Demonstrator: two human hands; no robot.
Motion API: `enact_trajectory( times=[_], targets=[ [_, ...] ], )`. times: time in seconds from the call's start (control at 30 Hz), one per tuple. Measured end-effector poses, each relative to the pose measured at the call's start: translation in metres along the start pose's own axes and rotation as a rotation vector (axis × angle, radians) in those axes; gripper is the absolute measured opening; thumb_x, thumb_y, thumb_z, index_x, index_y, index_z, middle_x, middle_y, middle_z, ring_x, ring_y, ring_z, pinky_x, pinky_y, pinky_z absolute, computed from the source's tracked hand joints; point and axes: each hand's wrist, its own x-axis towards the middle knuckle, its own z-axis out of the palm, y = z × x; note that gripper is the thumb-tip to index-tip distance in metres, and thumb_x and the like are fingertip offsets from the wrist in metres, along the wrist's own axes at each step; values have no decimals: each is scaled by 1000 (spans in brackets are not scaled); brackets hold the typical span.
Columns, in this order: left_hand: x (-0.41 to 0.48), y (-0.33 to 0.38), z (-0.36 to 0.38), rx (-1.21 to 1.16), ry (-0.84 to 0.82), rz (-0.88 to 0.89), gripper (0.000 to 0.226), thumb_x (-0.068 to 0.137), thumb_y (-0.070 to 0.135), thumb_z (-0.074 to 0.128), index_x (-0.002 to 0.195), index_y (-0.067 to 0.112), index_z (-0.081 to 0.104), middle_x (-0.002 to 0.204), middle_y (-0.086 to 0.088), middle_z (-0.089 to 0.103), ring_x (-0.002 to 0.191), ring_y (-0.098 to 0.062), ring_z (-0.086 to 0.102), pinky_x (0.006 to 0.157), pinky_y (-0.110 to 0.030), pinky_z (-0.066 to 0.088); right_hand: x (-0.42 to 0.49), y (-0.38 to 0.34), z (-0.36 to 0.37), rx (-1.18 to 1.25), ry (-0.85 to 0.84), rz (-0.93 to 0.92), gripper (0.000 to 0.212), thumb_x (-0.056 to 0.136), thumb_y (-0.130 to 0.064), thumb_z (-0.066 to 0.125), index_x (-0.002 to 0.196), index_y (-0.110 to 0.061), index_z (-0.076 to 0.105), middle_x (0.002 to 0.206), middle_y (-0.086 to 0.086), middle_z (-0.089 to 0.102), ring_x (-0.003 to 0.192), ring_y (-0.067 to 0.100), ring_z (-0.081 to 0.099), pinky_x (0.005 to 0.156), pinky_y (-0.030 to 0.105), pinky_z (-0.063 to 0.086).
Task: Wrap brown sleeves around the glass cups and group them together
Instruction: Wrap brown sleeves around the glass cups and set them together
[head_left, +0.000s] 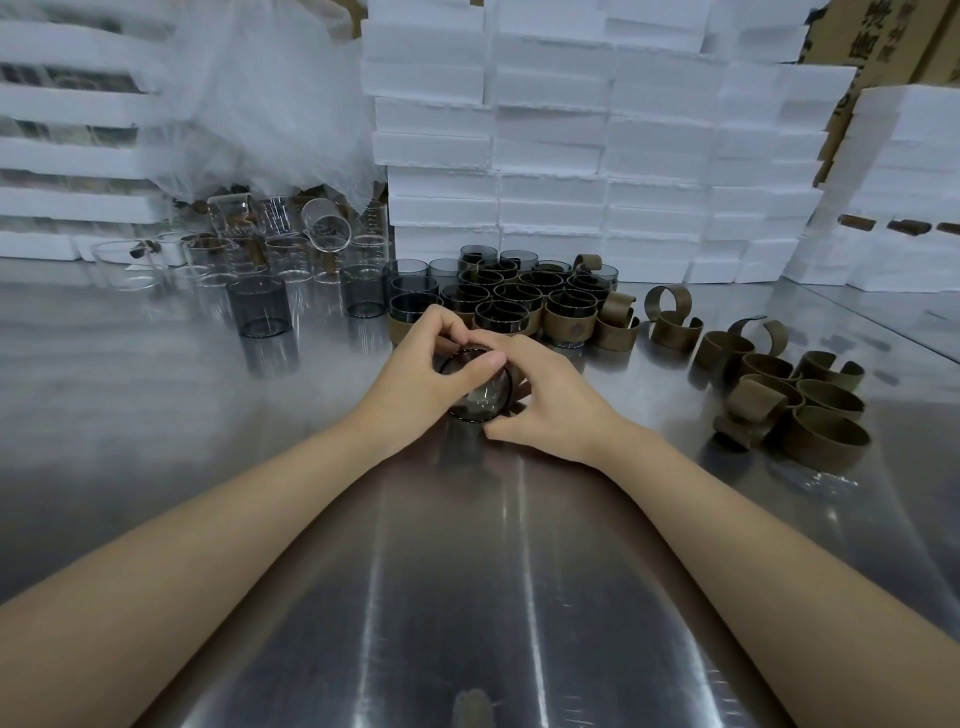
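Both hands hold one dark glass cup (480, 397) tilted toward me above the steel table (260, 467). My left hand (421, 374) grips its left side, thumb laid across the rim. My right hand (545, 395) curls round the right side, where a strip of brown sleeve (515, 382) shows against the cup; most of the sleeve is hidden by fingers. Just behind the hands stands a cluster of sleeved dark cups (524, 304). Loose brown sleeves (810, 410) lie heaped at the right.
Bare smoky cups (258, 306) and clear glasses (291, 244) stand at the back left under crumpled plastic wrap (249, 104). White foam boxes (571, 145) are stacked along the back and right, with cardboard cartons (883, 31) behind.
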Motion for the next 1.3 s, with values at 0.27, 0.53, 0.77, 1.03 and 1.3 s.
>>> enact_trajectory(
  times=[0.27,0.53,0.77,1.03,1.3],
  targets=[
    [-1,-2,1,148,-50,-22,52,68,36,86,97,35,42,107,13,54,100,7,52,79,-5,40,1,1,0,63,23,47,77,65,-15,75,134,-35,49,120,-16,61,111,2,56,93,25,48],
    [1,-4,0,-40,-116,3,59,77,19,81,127,31,53,123,16,61,117,-1,58,101,-21,46,6,12,-2,402,123,158,69,69,6,78,126,-25,56,117,-7,66,110,6,62,93,22,49],
    [2,1,-3,-180,-102,-52,39,99,6,51,135,19,53,119,14,66,99,12,60,82,-9,47,7,14,-3,485,132,173,68,68,12,76,126,-20,58,113,-5,68,104,5,64,87,17,49],
    [1,7,-3,-156,-11,-13,31,106,17,33,116,10,62,107,5,67,96,7,64,78,-10,49,5,15,-1,290,103,74,69,69,-8,85,127,-29,54,124,-11,55,119,4,52,100,23,43],
    [-3,1,7,186,-210,194,75,91,52,53,149,44,6,164,13,-2,148,4,1,119,-16,9,11,1,-6,1144,-112,439,50,94,-51,44,123,-12,55,101,9,69,88,26,63,80,38,50]
  ],
)
